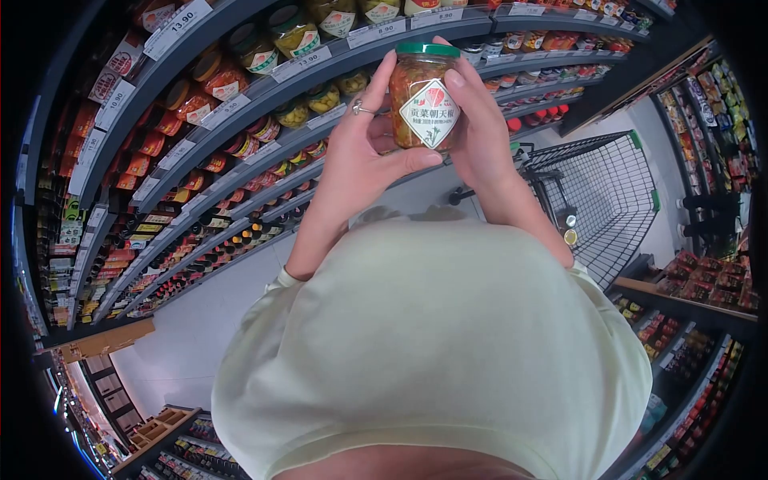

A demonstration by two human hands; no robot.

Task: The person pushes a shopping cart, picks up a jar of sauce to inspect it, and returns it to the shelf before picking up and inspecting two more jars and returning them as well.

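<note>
A glass jar (422, 100) of chopped pickled peppers, with a green lid and a white diamond label, is held upright in front of the store shelves. My left hand (360, 148), wearing a ring, wraps its left side with the thumb under the base. On the jar's right side, my right hand (478, 128) grips it with fingers reaching up toward the lid. Both hands hold it together at upper centre of the view.
Dark shelves (240, 104) stacked with jars, sauces and yellow-white price tags curve across the left and top. A wire shopping cart (608, 200) stands at right on the pale floor. More product shelves (704, 288) line the right side. My pale top fills the lower middle.
</note>
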